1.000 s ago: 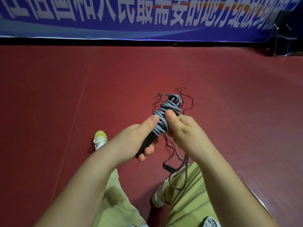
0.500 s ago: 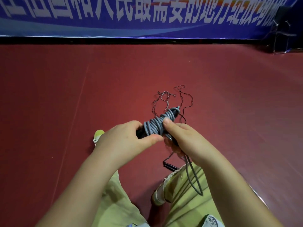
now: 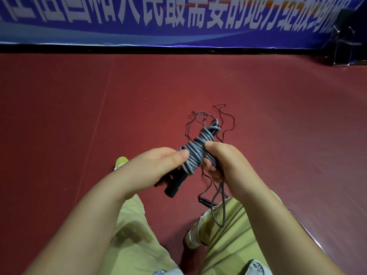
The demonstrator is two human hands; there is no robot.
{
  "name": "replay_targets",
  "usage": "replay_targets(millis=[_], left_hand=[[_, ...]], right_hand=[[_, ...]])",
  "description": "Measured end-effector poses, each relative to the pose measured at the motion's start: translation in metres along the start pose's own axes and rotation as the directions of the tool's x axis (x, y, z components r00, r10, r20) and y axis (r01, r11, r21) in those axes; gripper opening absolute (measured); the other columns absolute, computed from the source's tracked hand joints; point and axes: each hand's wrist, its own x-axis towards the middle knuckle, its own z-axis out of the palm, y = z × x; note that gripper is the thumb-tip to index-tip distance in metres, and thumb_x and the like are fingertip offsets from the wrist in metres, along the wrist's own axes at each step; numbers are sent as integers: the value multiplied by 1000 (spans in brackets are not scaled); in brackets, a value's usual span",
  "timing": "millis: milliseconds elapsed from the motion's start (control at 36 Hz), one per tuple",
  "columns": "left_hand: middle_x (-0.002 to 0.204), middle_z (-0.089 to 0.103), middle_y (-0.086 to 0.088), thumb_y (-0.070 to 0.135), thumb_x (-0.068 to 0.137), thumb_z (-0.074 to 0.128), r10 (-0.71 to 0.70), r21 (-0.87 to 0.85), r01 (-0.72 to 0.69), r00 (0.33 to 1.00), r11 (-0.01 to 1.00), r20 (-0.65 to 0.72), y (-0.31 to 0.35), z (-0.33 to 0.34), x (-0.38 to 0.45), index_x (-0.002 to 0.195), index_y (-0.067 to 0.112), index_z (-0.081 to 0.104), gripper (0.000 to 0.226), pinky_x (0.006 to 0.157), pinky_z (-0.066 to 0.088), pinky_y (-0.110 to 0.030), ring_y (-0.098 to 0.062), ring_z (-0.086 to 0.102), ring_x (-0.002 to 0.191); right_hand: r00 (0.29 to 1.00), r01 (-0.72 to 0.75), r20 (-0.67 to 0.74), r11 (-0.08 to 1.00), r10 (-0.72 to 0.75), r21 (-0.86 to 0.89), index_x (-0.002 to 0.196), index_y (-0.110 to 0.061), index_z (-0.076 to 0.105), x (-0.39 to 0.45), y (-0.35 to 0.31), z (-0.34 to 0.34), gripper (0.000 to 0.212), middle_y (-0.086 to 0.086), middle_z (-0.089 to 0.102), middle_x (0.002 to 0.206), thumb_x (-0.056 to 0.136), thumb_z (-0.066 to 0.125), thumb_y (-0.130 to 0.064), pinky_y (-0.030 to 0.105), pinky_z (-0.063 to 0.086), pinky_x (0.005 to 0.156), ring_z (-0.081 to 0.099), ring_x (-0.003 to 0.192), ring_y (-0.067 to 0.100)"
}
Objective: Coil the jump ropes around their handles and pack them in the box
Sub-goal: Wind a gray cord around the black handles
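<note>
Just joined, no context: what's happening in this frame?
A person is coiling a grey jump rope around its black handles. The left hand grips the handles; the right hand pinches the wraps, with a loose loop of rope hanging below it. A thin dark rope lies on the red floor beyond. No box is in view.

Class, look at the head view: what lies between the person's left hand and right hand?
The grey rope coil, wound round the black handles, fills the gap between left hand and right hand.
</note>
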Motion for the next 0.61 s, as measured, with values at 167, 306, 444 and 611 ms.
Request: replay_targets(millis=[167,306,444,611], left_hand=[[83,72,-14,67,73,60,36,-546,240,894,802,446,-17,-4,0,90,14,76,58,69,54,-34,-24,69,71],[83,70,-12,68,83,50,279,-677,369,708,638,649,-29,9,3,106,1,64,73,71,55,-34,-24,69,73],[60,56,-5,74,75,54,121,-627,369,792,686,598,-24,6,2,84,7,65,68,50,41,-24,-18,54,50],[59,56,-7,72,75,33,-87,-338,198,945,920,315,-18,4,4,78,12,64,68,53,21,-30,-21,52,50]], right_hand=[[998,-28,54,975,16,220,73,-14,41,-3,-8,6,17,-3,40,49,66,42,-30,25,21,47,27,45,12],[966,109,207,972,-153,207,67,-18,49,-2,-1,3,26,-1,38,53,70,55,-43,21,25,45,31,46,10],[968,42,243,997,-55,57,75,-14,56,-2,0,-4,39,-1,49,62,92,48,-49,22,29,45,39,48,11],[991,-6,133,996,17,-84,68,-18,56,-3,3,-7,40,1,48,59,88,46,-51,20,26,39,34,40,8]])
